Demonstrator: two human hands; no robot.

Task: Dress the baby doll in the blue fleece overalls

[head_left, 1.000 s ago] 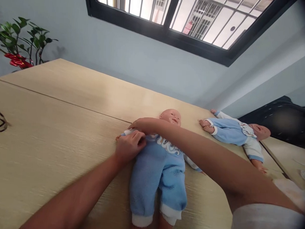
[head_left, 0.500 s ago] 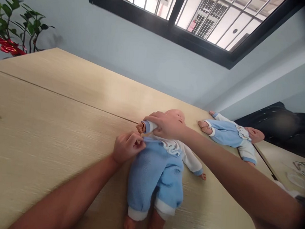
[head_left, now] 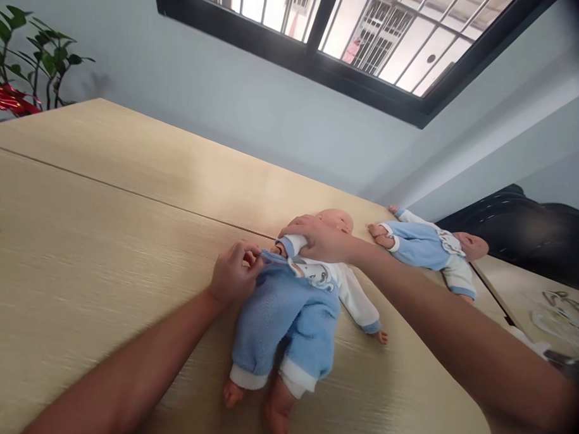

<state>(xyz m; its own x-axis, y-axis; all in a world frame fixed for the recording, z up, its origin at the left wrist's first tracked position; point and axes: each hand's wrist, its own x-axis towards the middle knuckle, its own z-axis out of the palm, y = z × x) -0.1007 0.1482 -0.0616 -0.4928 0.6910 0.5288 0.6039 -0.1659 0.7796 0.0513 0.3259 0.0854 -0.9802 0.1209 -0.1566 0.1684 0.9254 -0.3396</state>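
A baby doll (head_left: 339, 220) lies face up on the wooden table, dressed in a blue and white romper (head_left: 288, 318) with an animal print on the chest. My left hand (head_left: 235, 269) pinches the romper's blue edge at the doll's side and draws it outward, away from the body. My right hand (head_left: 317, 238) is wrapped round the doll's white sleeve (head_left: 295, 244) near the cuff, beside its head. The doll's small hand is partly covered by the pulled cloth. Its other arm rests stretched out on the table, and its bare feet stick out of the trouser legs.
A second doll (head_left: 421, 244) in a like outfit lies farther right. Behind it is a black object (head_left: 545, 232), perhaps a chair or bag. Clear tubing (head_left: 561, 315) sits at the right edge. A potted plant (head_left: 48, 60) stands at the far left, and a barred window is above.
My left hand has pulled the romper's blue edge outward and up, toward the doll's small hand. The doll's legs have shifted a little left. My right hand keeps its hold on the sleeve.
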